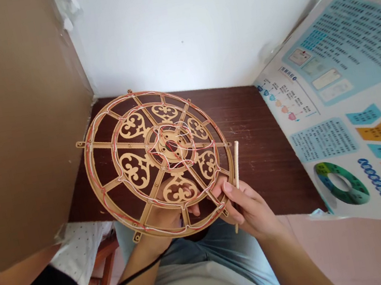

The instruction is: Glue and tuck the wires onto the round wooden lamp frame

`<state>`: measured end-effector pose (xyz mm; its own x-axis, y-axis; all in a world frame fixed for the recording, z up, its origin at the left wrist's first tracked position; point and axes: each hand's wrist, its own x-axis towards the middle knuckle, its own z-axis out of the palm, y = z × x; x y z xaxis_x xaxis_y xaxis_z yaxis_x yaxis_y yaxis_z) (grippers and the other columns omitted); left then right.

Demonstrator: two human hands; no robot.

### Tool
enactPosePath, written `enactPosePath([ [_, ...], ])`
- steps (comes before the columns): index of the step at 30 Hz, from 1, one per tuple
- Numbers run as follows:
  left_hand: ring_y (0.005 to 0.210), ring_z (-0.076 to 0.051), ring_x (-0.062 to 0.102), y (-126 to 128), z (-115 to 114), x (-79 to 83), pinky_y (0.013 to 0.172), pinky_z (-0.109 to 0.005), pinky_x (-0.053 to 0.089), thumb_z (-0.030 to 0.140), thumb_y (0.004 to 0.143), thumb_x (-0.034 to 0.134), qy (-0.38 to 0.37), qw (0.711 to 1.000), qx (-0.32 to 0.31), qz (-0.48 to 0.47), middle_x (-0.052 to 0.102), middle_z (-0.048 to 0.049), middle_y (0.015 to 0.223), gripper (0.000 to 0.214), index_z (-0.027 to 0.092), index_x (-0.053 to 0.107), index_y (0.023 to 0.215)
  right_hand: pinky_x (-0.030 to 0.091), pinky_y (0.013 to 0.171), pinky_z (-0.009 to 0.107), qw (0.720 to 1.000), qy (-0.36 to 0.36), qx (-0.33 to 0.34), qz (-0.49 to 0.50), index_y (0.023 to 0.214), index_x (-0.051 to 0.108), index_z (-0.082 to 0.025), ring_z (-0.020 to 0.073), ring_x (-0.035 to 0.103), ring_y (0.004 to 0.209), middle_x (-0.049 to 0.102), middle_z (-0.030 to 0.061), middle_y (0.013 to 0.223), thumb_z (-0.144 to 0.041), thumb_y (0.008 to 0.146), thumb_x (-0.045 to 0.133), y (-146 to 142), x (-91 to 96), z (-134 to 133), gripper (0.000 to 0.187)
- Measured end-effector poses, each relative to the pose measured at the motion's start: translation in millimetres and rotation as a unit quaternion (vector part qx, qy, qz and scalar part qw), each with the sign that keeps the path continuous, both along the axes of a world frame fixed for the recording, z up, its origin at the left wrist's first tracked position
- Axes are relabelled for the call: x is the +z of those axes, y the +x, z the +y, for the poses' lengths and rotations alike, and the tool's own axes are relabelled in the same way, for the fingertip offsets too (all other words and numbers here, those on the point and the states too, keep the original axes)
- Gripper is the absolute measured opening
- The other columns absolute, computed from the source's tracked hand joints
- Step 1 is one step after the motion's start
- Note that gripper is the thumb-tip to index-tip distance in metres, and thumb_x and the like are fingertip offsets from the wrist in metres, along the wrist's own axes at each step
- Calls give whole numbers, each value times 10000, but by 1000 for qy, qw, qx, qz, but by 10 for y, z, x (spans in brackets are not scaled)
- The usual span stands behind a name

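The left hand (163, 221) is gripping the lower rim of a fretwork wooden wheel (171, 145), holding it over a dark wood counter (267, 158), while the right hand (248, 206) is pinching a wooden dowel (238, 185) beside the rim. Red and white thread (115, 148) is looping across the frame. A slipping dowel could be snagging that thread, and uneven pressure could be cracking the slender spokes.

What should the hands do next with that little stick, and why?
Probably the right hand should touch the wooden dowel to the thread on the wooden wheel's rim: it pinches the dowel beside that rim, while the left hand grips the wheel.
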<state>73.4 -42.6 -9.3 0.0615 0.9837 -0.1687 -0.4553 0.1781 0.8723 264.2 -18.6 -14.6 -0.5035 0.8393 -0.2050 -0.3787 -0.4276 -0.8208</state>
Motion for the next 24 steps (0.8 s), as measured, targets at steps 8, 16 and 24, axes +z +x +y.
enactPosePath([
  [8, 764, -273, 752, 30, 15, 113, 610, -348, 625, 466, 827, 877, 38, 988, 105, 107, 777, -63, 798, 284, 225, 808, 959, 184, 396, 212, 1000, 5, -7, -7, 926, 699, -187, 59, 203, 372, 395, -129, 412, -615, 996, 745, 1, -26, -12, 436],
  [16, 807, -276, 767, 181, -103, -25, 803, -436, 673, 261, 787, 915, 111, 942, 240, 209, 756, -22, 727, 121, 270, 801, 744, 218, 410, 199, 1000, -3, -7, 12, 920, 719, -183, 57, 234, 382, 419, -116, 419, -583, 1006, 752, -16, -26, -15, 411],
  [24, 762, -254, 729, 236, 10, -122, 683, -374, 656, 459, 775, 918, 142, 936, 247, 209, 738, -57, 785, 295, 227, 739, 801, 245, 392, 178, 998, -23, -18, 49, 914, 763, -202, 51, 218, 361, 376, -121, 407, -567, 979, 788, 0, -42, -10, 372],
])
